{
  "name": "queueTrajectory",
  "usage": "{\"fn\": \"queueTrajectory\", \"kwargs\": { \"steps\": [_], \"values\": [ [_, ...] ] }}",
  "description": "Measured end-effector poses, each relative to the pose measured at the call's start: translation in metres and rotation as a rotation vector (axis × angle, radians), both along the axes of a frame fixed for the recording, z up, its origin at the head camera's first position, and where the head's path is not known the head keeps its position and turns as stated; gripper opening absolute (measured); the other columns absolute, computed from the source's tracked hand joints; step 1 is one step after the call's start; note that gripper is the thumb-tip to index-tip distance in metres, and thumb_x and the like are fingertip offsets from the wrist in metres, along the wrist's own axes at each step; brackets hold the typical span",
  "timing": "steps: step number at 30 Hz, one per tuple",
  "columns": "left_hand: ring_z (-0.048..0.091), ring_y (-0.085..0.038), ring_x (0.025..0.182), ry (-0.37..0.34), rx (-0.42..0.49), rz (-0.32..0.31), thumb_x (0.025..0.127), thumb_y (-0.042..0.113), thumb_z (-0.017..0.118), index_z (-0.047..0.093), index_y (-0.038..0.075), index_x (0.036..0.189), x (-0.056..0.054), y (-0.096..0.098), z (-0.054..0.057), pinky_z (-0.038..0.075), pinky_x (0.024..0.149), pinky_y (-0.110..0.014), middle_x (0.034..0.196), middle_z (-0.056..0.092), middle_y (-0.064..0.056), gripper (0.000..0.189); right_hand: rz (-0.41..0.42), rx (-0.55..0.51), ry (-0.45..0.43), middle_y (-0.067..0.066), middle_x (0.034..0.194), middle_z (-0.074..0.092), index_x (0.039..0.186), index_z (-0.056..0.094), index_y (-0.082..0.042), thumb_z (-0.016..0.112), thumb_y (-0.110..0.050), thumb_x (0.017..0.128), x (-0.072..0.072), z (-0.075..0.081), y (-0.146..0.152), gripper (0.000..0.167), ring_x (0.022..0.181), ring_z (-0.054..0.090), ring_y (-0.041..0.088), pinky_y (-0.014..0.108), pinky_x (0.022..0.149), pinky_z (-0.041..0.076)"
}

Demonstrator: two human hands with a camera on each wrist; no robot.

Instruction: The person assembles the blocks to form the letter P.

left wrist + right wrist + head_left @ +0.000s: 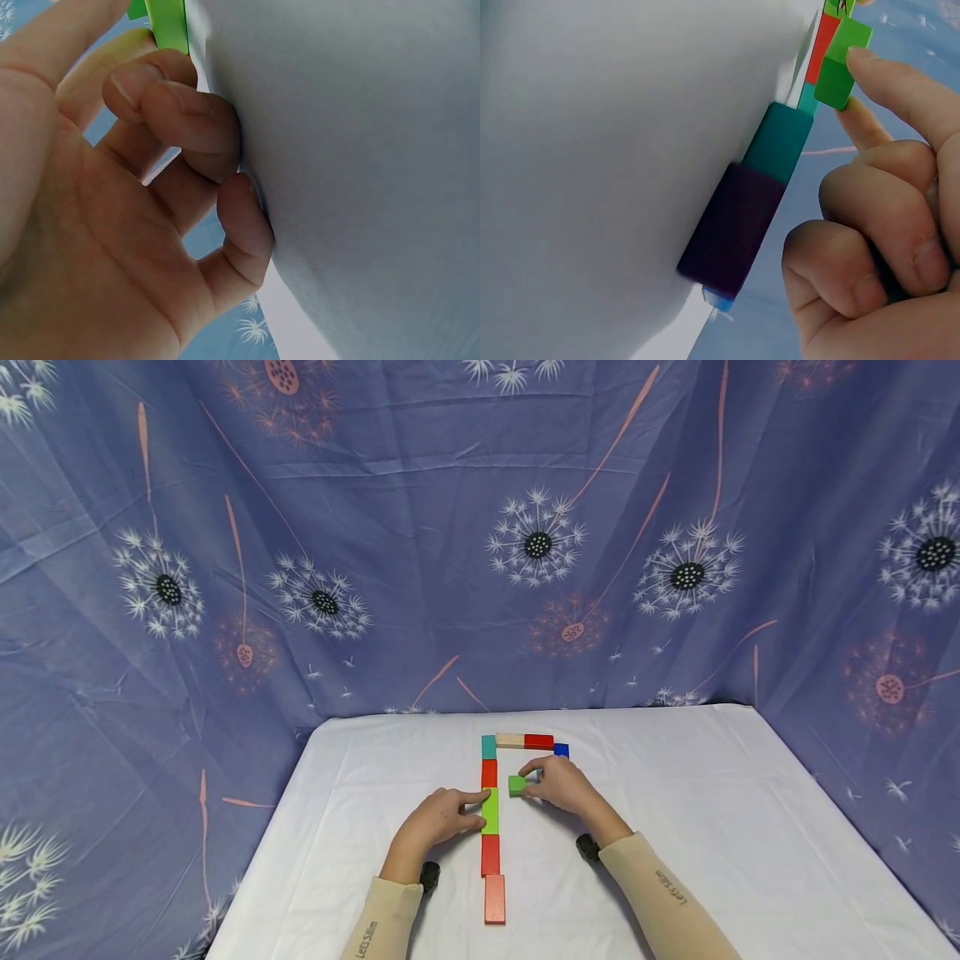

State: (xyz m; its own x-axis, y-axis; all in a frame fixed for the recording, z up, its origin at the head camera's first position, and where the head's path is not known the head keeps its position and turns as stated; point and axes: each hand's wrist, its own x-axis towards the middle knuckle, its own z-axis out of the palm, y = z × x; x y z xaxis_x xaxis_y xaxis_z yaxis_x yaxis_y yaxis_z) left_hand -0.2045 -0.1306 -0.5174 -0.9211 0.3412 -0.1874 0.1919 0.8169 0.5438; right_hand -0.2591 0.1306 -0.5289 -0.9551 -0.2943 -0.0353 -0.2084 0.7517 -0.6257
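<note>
My left hand [442,816] grips a lime-green block [491,814], with index finger and thumb at its left side near the two ends. This block lies in a line with red blocks [490,855]. My right hand [562,783] pinches a green block [516,786] between thumb and index finger, a little right of the line. In the right wrist view it is held above the table, its other fingers curled in. Below that hand lie a teal block [778,142] and a dark purple block [731,229], mostly hidden in the head view.
A teal block [489,747] stands at the line's far end. From there a cream block [511,741], a red block [539,742] and a blue block [562,749] run right. A salmon-red block [495,900] ends the line nearest me. White cloth covers the table [675,793].
</note>
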Motion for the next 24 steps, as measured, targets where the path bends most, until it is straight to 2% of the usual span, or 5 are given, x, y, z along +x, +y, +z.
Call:
{"fn": "queueTrajectory", "kwargs": {
  "steps": [8,11,14,17,24],
  "values": [
    [0.047,-0.014,0.069,0.008,0.007,-0.008,0.092,0.037,0.082,0.067,0.031,0.145,0.000,0.000,0.001,0.039,0.062,-0.030,0.078,0.060,0.000,0.055,0.066,0.035,0.005,-0.004,0.062,0.056,0.109,0.083,-0.020,0.083,-0.018,0.088,-0.002,-0.003,-0.010,0.022,0.063,0.053,0.013,0.027,0.058,0.042],
    [0.046,-0.013,0.069,0.013,0.007,-0.014,0.092,0.037,0.082,0.067,0.031,0.145,0.000,0.000,0.000,0.039,0.062,-0.029,0.078,0.059,0.002,0.055,0.081,0.055,0.003,-0.005,0.070,0.064,0.110,0.083,-0.019,0.084,-0.018,0.088,-0.002,-0.004,-0.013,0.022,0.067,0.055,0.013,0.027,0.059,0.044],
    [0.045,-0.013,0.067,0.022,0.010,-0.022,0.092,0.036,0.082,0.068,0.030,0.145,0.000,0.000,0.000,0.037,0.061,-0.029,0.076,0.058,0.002,0.055,0.090,0.085,0.004,-0.005,0.088,0.075,0.111,0.083,-0.020,0.085,-0.020,0.088,-0.003,-0.004,-0.015,0.023,0.076,0.058,0.013,0.028,0.066,0.048],
    [0.043,-0.013,0.066,0.032,0.016,-0.028,0.092,0.035,0.082,0.068,0.030,0.144,0.000,-0.001,0.000,0.036,0.060,-0.028,0.075,0.057,0.002,0.054,0.091,0.101,0.004,-0.005,0.099,0.077,0.110,0.084,-0.022,0.086,-0.021,0.088,-0.003,-0.004,-0.017,0.023,0.082,0.060,0.013,0.030,0.072,0.051],
    [0.044,-0.014,0.068,0.027,0.025,-0.019,0.092,0.035,0.083,0.069,0.030,0.143,0.000,0.000,0.001,0.037,0.060,-0.029,0.077,0.058,0.001,0.053,0.097,0.091,-0.010,-0.007,0.072,0.066,0.112,0.084,-0.023,0.086,-0.021,0.088,-0.003,-0.004,-0.019,0.024,0.076,0.057,0.013,0.029,0.064,0.045]
  ]
}}
